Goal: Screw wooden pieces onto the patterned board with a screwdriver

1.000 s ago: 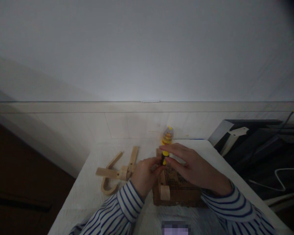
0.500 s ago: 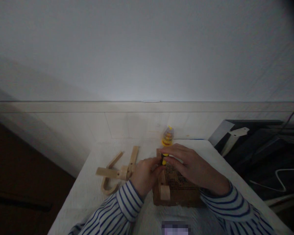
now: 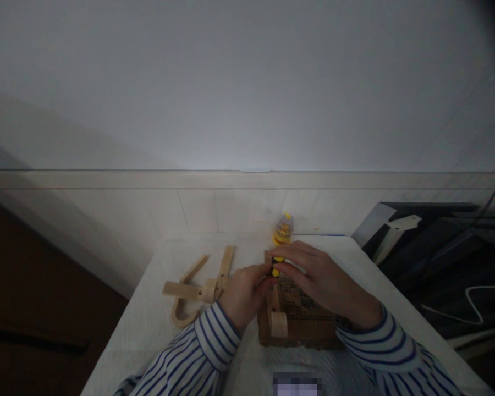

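A small yellow-and-black screwdriver (image 3: 276,272) is held between my two hands, above the left side of a brown wooden block (image 3: 301,338) with dark line patterns on top. My right hand (image 3: 319,275) is closed, thumb and fingers around the yellow handle. From the left, my left hand (image 3: 243,291) pinches at the dark part beside it. Under my hands, a pale wooden piece (image 3: 279,324) with a hole lies along the block's left edge. The screwdriver's tip is hidden by my fingers. Left of my left hand lie joined pale wooden strips (image 3: 183,290), one curved like a hook.
Behind my hands stands a clear conical case with a yellow base (image 3: 282,234), near the wall. A white cover (image 3: 124,352) lies over the table. Dark panels (image 3: 449,247) and a white bracket (image 3: 396,231) stand beyond the table's right edge.
The view has shifted very slightly. Both hands stay at the same spot on the screwdriver, whose yellow part has turned a little.
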`<move>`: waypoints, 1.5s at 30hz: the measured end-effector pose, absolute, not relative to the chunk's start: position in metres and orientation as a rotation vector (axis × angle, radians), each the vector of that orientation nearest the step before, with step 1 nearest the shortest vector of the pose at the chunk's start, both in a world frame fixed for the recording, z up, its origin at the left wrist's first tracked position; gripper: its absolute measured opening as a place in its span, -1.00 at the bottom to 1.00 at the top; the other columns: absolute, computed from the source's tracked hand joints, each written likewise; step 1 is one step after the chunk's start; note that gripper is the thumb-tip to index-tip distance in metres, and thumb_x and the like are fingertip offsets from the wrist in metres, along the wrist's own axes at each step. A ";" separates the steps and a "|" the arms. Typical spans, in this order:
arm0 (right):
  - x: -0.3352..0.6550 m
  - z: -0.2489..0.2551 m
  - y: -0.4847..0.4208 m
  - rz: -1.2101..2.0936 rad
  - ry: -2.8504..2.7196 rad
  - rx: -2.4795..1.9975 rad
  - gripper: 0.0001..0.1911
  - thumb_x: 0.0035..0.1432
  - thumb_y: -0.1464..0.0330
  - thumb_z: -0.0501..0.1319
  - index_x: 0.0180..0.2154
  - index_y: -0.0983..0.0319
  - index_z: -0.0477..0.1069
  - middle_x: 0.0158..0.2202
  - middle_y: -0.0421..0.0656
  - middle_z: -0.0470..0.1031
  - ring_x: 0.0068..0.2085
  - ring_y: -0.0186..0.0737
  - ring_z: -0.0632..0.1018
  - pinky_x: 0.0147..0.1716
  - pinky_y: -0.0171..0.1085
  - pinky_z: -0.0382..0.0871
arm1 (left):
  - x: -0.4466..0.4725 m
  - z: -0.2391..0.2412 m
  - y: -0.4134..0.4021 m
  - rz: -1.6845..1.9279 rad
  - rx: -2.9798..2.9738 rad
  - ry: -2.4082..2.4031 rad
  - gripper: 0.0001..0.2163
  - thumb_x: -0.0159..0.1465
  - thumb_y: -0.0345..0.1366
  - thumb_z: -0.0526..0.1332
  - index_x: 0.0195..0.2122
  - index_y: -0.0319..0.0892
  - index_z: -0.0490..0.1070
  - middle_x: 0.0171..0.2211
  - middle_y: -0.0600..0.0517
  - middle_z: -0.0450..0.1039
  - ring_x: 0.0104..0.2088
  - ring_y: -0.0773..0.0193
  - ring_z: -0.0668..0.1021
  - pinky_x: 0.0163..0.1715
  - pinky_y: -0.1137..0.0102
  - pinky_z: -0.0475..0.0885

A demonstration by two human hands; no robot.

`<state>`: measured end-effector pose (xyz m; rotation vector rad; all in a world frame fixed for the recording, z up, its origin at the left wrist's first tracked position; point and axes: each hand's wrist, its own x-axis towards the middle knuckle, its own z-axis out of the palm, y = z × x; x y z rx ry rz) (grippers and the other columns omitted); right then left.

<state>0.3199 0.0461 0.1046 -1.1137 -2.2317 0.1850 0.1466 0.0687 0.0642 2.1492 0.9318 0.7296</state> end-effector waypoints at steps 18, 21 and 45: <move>0.318 0.107 0.046 0.192 -2.241 -1.117 -0.75 0.22 0.38 0.05 -0.06 0.17 0.33 -0.13 -0.11 0.47 -0.07 -0.22 0.43 -0.05 -0.12 0.33 | 0.151 0.052 0.070 0.871 2.070 1.093 -0.79 0.12 -0.40 0.27 -0.19 -0.16 0.47 -0.26 0.03 0.54 -0.23 0.22 0.54 -0.18 0.38 0.39; 0.317 0.107 0.044 0.209 -2.232 -1.133 -0.76 0.22 0.39 0.06 -0.07 0.19 0.33 -0.12 -0.11 0.46 -0.07 -0.23 0.43 -0.05 -0.14 0.32 | 0.150 0.056 0.068 0.868 2.082 1.062 -0.81 0.13 -0.41 0.26 -0.20 -0.15 0.48 -0.27 0.04 0.55 -0.24 0.23 0.55 -0.20 0.40 0.39; 0.318 0.105 0.043 0.252 -2.231 -1.141 -0.74 0.21 0.34 0.08 -0.05 0.16 0.33 -0.11 -0.12 0.49 -0.07 -0.22 0.46 -0.06 -0.14 0.33 | 0.146 0.064 0.069 0.764 2.111 0.991 -0.81 0.20 -0.34 0.18 -0.16 -0.07 0.48 -0.24 0.07 0.54 -0.22 0.23 0.54 -0.20 0.42 0.38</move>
